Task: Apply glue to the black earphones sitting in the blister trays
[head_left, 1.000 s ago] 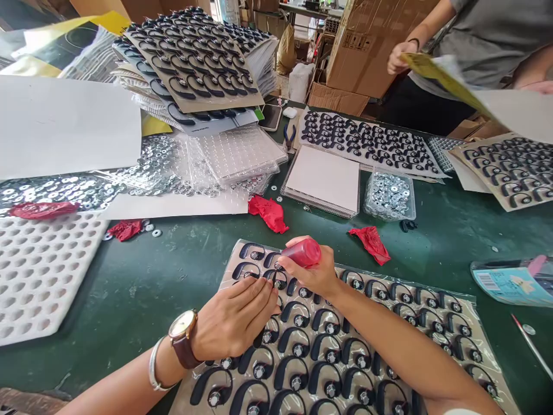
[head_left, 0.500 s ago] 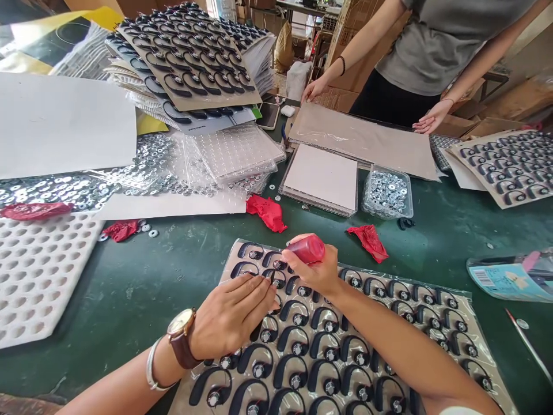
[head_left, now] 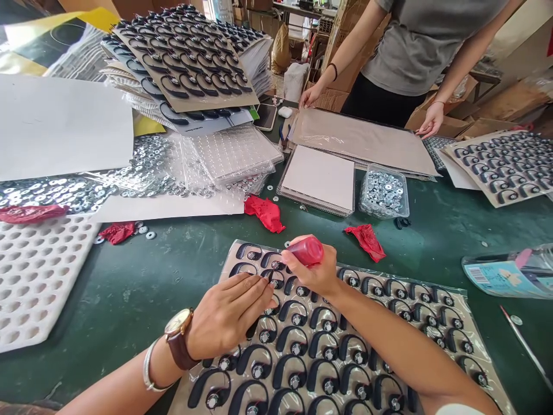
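A cardboard sheet (head_left: 436,323) wrapped in clear film lies in front of me, covered with rows of black ear hooks (head_left: 298,340) that each carry a metal washer. My right hand (head_left: 317,271) grips a small red bottle (head_left: 306,251), its tip pointing down at a hook near the sheet's top left. My left hand (head_left: 228,314), with a watch and a bangle on the wrist, lies on the sheet beside that hook, fingers together and stretched toward the bottle's tip.
A clear tub of washers (head_left: 383,191), red crumpled rags (head_left: 268,212), a white card stack (head_left: 322,178) and a white dimpled tray (head_left: 38,271) lie on the green table. Stacks of hook sheets (head_left: 190,57) stand at the back. Another person (head_left: 423,40) presses both hands on a brown sheet (head_left: 363,138).
The other person laid the brown sheet over the hook sheet across the table and now holds it flat. My hands have barely moved.
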`<state>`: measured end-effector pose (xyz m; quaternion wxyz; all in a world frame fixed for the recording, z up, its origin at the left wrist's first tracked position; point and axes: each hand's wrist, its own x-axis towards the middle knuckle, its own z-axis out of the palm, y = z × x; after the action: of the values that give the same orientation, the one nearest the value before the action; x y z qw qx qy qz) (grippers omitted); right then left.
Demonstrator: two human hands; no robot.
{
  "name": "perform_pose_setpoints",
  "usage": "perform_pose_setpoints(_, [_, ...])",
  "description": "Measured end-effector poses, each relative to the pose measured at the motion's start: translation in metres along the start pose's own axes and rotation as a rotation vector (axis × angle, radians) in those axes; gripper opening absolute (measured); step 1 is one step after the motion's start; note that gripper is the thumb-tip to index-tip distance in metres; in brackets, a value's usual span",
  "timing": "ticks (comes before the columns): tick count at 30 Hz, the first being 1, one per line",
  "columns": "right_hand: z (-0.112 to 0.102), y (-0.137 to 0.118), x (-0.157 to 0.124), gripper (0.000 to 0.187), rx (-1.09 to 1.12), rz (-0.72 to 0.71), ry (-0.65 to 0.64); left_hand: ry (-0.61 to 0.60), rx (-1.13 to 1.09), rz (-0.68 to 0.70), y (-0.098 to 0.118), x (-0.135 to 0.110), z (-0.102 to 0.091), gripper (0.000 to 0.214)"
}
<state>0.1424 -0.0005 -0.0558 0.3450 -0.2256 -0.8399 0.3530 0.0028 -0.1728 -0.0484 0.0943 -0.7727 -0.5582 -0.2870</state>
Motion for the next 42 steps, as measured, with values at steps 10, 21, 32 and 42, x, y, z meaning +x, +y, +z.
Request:
perform_pose_setpoints(10, [-0.001, -0.001, 0.000, 0.015, -0.014, -0.024, 0.005, -0.017, -0.072, -0.039, -0.005, -0.002, -0.001, 0.029])
perform_pose_setpoints(21, [0.000, -0.001, -0.002, 0.017, -0.006, -0.021, -0.006, 0.051, -0.168, -0.099, -0.008, 0.009, -0.006, 0.022])
perform_pose_setpoints(32, [0.001, -0.005, 0.000, 0.018, 0.005, -0.020, -0.005, 0.098, -0.318, -0.215, -0.016, 0.006, -0.004, 0.022])
perform_pose_setpoints(42, [0.003, 0.000, -0.001, 0.020, 0.072, -0.097, -0.043, 0.114, -0.431, -0.405, -0.025, 0.009, -0.004, 0.014])
